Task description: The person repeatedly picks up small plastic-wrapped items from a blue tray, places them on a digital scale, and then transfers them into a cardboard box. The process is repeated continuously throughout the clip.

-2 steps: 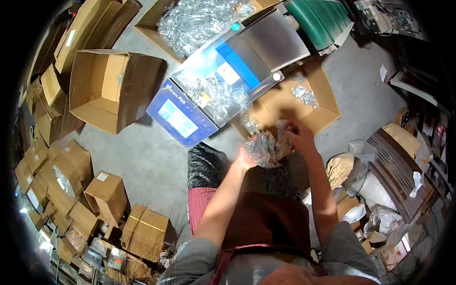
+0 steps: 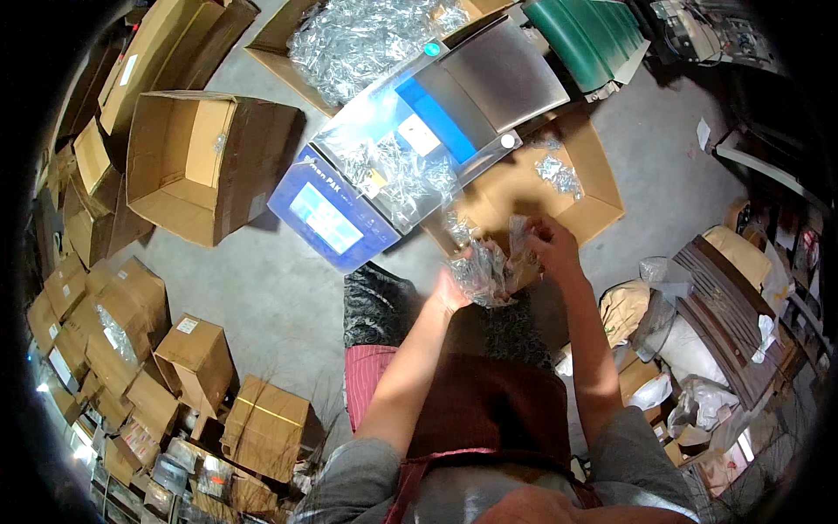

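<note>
In my left hand (image 2: 451,288) rests a bunch of small clear plastic bags (image 2: 482,274) with shiny bits inside; its fingers curl round them from the left. My right hand (image 2: 553,248) pinches one clear plastic bag (image 2: 523,244) just right of the bunch. Both hands are over the near edge of an open cardboard box (image 2: 602,179), where more small bags (image 2: 557,176) lie. Beyond my left hand stands a blue packing machine (image 2: 292,199) with a lit screen and a heap of similar clear packets (image 2: 393,175) on its top.
A large carton (image 2: 325,94) full of shiny packets stands behind the machine. An open brown box (image 2: 186,196) is at the left, with stacked cartons (image 2: 196,354) nearer me. A green ribbed conveyor (image 2: 585,39) is at the far right. Plastic bags and paper (image 2: 698,349) pile up at the right.
My right hand and the bag it pinches have shifted very slightly. My left hand stays with the bunch almost unmoved.
</note>
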